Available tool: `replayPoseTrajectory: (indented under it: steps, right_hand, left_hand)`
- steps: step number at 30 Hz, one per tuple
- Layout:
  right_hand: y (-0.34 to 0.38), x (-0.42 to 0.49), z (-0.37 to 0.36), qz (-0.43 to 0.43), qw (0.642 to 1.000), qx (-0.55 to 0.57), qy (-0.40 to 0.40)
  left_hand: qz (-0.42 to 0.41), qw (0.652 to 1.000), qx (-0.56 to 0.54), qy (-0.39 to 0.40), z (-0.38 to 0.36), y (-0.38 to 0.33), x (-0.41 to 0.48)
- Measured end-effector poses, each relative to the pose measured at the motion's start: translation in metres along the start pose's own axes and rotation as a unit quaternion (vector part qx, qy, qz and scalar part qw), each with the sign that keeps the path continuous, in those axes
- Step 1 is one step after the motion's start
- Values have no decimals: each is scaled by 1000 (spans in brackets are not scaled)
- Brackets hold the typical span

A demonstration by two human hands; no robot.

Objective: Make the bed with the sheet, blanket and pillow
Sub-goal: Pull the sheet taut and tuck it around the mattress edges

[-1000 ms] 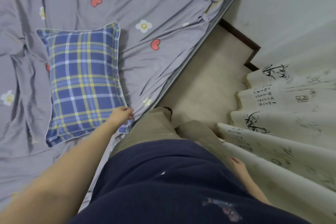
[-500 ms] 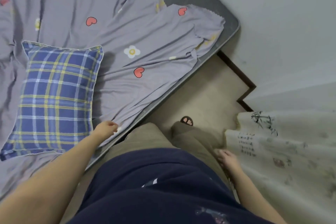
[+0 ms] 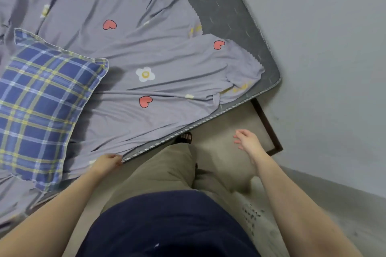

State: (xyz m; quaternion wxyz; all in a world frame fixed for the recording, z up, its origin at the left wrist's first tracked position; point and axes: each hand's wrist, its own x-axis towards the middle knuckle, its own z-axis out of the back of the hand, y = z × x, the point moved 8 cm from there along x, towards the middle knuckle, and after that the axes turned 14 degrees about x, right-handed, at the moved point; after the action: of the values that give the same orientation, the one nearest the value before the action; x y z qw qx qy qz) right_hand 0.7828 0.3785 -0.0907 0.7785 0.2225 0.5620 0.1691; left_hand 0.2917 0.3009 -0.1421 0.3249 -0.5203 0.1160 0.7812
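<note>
Grey wall (image 3: pixel 323 48) to the right, pale floor (image 3: pixel 225 123) beneath, dark skirting (image 3: pixel 265 119) at the join. Dark grey mattress (image 3: pixel 225 10) angled across the view, its near edge piped in striped trim, its far right corner bare. Lilac sheet (image 3: pixel 150 52) with red hearts and white flowers spread over most of the mattress, wrinkled, bunched near the right corner and short of that corner's edges. Blue and yellow plaid pillow (image 3: pixel 41 100) lying flat on the sheet toward the near left side, one corner just reaching the near edge. No blanket to be made out with certainty.

Left hand (image 3: pixel 107 162) at the near edge of the mattress, fingers curled closed around the sheet's hem, right beside the pillow's lower corner. Right hand (image 3: pixel 248 141) held over the floor beside the bed, fingers loosely spread, gripping nothing, well apart from the left. Tan trousers (image 3: pixel 158 171) and dark navy top (image 3: pixel 167 225) below, a sandalled foot (image 3: pixel 184 137) partly tucked under the mattress edge.
</note>
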Motion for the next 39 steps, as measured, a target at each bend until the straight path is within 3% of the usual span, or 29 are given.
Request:
replayPoseTrajectory:
  steps: [8, 14, 21, 25, 27, 29, 33, 35, 37, 39]
  right_hand:
    - [98, 79, -12, 68, 992, -107, 23]
    - [161, 176, -6, 101, 968, -227, 36]
    - [195, 315, 35, 64, 961, -270, 1]
    - [213, 370, 59, 52, 962, -256, -79]
    - [211, 392, 72, 4, 950, -292, -110]
    - [203, 410, 71, -44, 941, -329, -71]
    - [218, 421, 41, 51, 992, -89, 72]
    - [243, 420, 49, 141, 987, -17, 69]
    - [259, 423, 74, 178, 983, 23, 45]
    - [270, 428, 109, 206, 978, -26, 9]
  left_hand:
    - [-72, 996, -55, 3, -1, -168, 34]
    - [-56, 992, -110, 17, -34, -235, 54]
    - [12, 989, -145, -7, -114, -269, 85]
    - [45, 988, -145, -20, -165, -302, 105]
    - [27, 993, -110, -45, -183, -323, 117]
    - [18, 996, -29, -77, -198, -334, 128]
    - [23, 967, 151, -203, -191, -337, 144]
    - [1, 951, 193, -241, -184, -338, 148]
    - [-11, 942, 205, -265, -179, -335, 144]
    - [-28, 949, 164, -266, -181, -329, 135]
